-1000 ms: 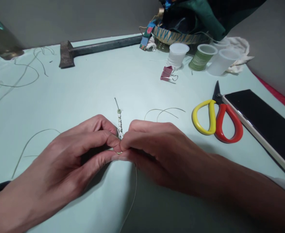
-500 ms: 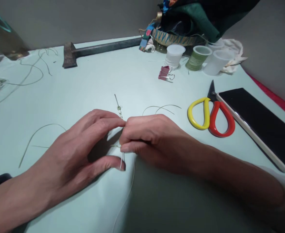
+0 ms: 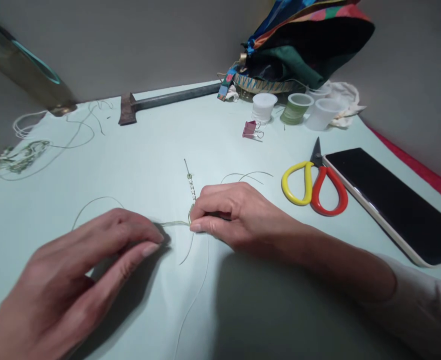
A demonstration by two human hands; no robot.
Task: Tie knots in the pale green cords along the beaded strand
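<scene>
Near the middle of the table lies a knotted cord (image 3: 191,187), green and white, its thin end pointing away from me. My right hand (image 3: 239,212) pinches its near end between thumb and curled fingers. Green strands (image 3: 175,223) run leftward from that pinch to my left hand (image 3: 118,255), whose thumb and index fingertips are pressed together on them. A short loose strand (image 3: 187,252) hangs below my right fingertips, and a long pale thread (image 3: 195,297) curves toward the near edge.
Scissors (image 3: 316,187) and a phone (image 3: 393,205) lie at right. Behind are a binder clip (image 3: 249,129), a white spool (image 3: 264,108), a green spool (image 3: 295,109), a colourful bag (image 3: 299,60) and a hammer (image 3: 127,109). Tangled cords (image 3: 25,156) lie at left.
My left hand has moved left and down, away from the right, and its fingers have closed on the strands, now stretched sideways. My right hand still pinches the cord. The view has shifted slightly.
</scene>
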